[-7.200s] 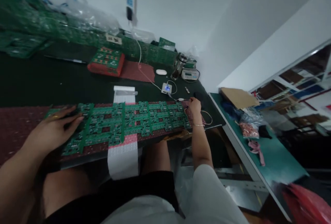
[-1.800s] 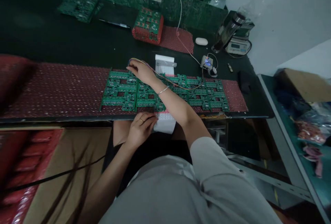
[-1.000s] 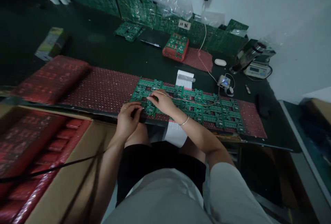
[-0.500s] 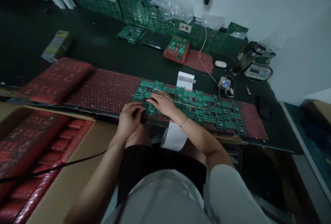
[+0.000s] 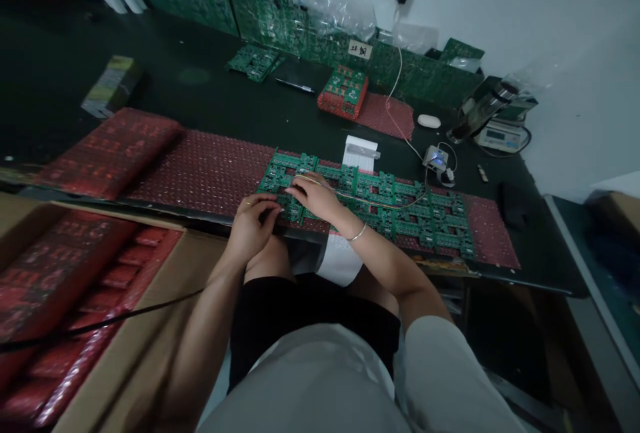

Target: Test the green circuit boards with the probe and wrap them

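Green circuit boards (image 5: 413,223) lie side by side on a long strip of red bubble wrap (image 5: 215,166) along the table's front edge. At their left front corner is my left hand (image 5: 251,228), thumb and forefinger pinched together; whatever they grip is too small to make out. Over the leftmost board my right hand (image 5: 319,200) has its fingers closed on a thin wire (image 5: 387,206). That wire runs back across the boards to a small white device (image 5: 436,158) with a lit display. Its end is hidden by the fingers.
A red-wrapped bundle (image 5: 113,153) rests at left, above an open carton (image 5: 165,286) of red-wrapped packs. Behind the boards are a paper pad (image 5: 359,160), a wrapped board stack (image 5: 345,93), a pen (image 5: 295,85) and green bins (image 5: 310,40). A bottle (image 5: 485,113) leans at right.
Both hands stay at the left end of the boards, with only slight finger movement. The whole view has shifted a little.
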{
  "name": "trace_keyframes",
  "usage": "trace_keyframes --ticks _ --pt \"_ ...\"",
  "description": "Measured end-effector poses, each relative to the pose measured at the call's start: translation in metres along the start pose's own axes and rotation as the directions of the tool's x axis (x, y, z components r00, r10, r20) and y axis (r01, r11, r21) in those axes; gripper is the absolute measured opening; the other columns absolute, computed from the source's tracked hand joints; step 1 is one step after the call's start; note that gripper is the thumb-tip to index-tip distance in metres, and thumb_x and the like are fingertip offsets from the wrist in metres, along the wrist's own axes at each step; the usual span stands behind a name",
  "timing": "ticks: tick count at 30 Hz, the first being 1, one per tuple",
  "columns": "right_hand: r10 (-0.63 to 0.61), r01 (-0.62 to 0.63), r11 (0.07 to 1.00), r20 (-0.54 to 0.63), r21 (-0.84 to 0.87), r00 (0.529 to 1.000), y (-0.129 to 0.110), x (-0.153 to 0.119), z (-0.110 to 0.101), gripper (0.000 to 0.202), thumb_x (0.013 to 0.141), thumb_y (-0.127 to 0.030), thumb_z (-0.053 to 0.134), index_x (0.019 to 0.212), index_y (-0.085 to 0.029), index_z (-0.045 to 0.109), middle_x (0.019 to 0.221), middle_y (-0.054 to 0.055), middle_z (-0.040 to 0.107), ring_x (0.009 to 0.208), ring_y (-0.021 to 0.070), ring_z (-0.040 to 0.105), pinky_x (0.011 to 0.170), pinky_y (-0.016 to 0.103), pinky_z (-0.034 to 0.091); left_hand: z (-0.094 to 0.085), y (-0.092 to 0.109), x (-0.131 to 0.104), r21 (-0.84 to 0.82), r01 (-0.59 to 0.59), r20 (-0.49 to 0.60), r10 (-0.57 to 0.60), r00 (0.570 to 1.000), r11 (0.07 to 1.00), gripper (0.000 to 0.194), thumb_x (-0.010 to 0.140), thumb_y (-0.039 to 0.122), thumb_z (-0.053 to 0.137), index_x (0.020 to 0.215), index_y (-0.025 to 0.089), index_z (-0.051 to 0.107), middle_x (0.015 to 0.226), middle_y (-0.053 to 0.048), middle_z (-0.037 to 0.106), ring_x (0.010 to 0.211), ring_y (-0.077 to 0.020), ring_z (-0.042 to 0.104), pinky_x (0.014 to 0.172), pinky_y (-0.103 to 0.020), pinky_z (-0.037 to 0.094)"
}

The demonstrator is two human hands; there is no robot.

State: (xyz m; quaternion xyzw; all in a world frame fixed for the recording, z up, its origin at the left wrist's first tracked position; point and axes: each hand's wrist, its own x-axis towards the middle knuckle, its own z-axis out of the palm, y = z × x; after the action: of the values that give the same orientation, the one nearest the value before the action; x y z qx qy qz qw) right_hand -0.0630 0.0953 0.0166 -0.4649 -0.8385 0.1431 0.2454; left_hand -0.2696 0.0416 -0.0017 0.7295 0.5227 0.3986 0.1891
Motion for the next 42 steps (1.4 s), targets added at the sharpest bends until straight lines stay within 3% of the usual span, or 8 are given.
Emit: trace_keyframes --ticks 10,17,21,25,29,34,37,42 --pt "0.016 -0.016 1.000 0.001 0.022 1.000 0.001 0.002 0.002 0.030 0.112 -0.044 0.053 0.100 -0.022 0.070 0.103 0.005 0.075 0.108 0.0203 0.065 0.109 0.034 0.047 0.008 0.004 0.008 0.145 -0.015 0.071 0.004 0.997 0.989 0.022 0.092 0.035 0.060 0.087 0.025 0.078 0.116 -0.010 0.073 0.111 -0.0329 0.062 0.104 -0.056 0.048" --pt "0.029 -0.029 0.999 -0.016 0.022 0.999 0.000 0.001 0.002 0.027 0.111 -0.042 0.055 0.101 -0.023 0.070 0.103 0.006 0.075 0.109 0.0216 0.065 0.108 0.036 0.048 0.010 0.008 0.014 0.271 0.003 0.069 -0.022 0.997 0.963 0.008 0.086 0.029 0.069 0.086 0.025 0.076 0.115 -0.011 0.073 0.105 -0.0356 0.063 0.095 -0.053 0.051" --pt "0.038 -0.037 0.999 -0.008 0.028 0.999 -0.002 0.001 0.000 0.026 0.111 -0.041 0.056 0.102 -0.022 0.070 0.105 0.006 0.075 0.110 0.0215 0.066 0.111 0.037 0.047 0.006 0.018 0.001 0.283 -0.080 0.098 0.054 0.994 0.956 0.019 0.096 0.031 0.062 0.107 0.025 0.077 0.121 -0.012 0.074 0.111 -0.0362 0.065 0.098 -0.055 0.051" --pt "0.051 -0.050 0.998 -0.025 0.049 0.998 -0.003 0.000 0.002 0.029 0.110 -0.046 0.057 0.102 -0.021 0.071 0.103 0.006 0.075 0.111 0.0213 0.066 0.110 0.036 0.048 0.006 0.024 -0.021 0.280 -0.170 0.154 0.131 0.979 0.945 0.027 0.103 0.034 0.056 0.116 0.026 0.078 0.137 -0.012 0.072 0.131 -0.0371 0.061 0.104 -0.057 0.051" --pt "0.076 -0.074 0.996 -0.036 0.047 0.996 -0.003 0.000 0.002 0.031 0.107 -0.049 0.062 0.096 -0.021 0.072 0.093 0.005 0.074 0.107 0.0214 0.066 0.107 0.034 0.048 0.012 0.024 -0.031 0.259 -0.184 0.125 0.156 0.980 0.948 0.030 0.105 0.037 0.055 0.120 0.024 0.077 0.143 -0.013 0.070 0.138 -0.0359 0.059 0.110 -0.057 0.050" --pt "0.050 -0.039 0.989 -0.075 0.141 0.996 -0.007 0.017 -0.006 0.024 0.108 -0.038 0.063 0.095 -0.021 0.075 0.106 0.007 0.078 0.109 0.0204 0.071 0.106 0.034 0.051 0.015 0.024 -0.032 0.220 -0.175 0.078 0.161 0.984 0.960 0.030 0.104 0.037 0.056 0.120 0.023 0.077 0.145 -0.014 0.069 0.139 -0.0364 0.058 0.114 -0.060 0.049" --pt "0.008 -0.004 0.975 -0.015 0.223 1.000 -0.011 0.034 -0.005 0.017 0.107 -0.025 0.064 0.098 -0.020 0.077 0.110 0.006 0.080 0.109 0.0186 0.073 0.103 0.032 0.053 0.015 0.025 -0.033 0.224 -0.174 0.083 0.159 0.984 0.959 0.031 0.104 0.038 0.055 0.121 0.024 0.077 0.146 -0.013 0.068 0.140 -0.0359 0.058 0.115 -0.059 0.049" --pt "0.002 -0.012 0.981 0.054 0.194 0.999 -0.014 0.051 0.004 0.012 0.105 -0.016 0.063 0.102 -0.019 0.074 0.113 0.007 0.079 0.112 0.0193 0.072 0.106 0.033 0.052 0.014 0.024 -0.035 0.208 -0.153 0.095 0.136 0.986 0.966 0.031 0.103 0.035 0.057 0.125 0.025 0.076 0.146 -0.012 0.068 0.141 -0.0350 0.057 0.116 -0.058 0.049"
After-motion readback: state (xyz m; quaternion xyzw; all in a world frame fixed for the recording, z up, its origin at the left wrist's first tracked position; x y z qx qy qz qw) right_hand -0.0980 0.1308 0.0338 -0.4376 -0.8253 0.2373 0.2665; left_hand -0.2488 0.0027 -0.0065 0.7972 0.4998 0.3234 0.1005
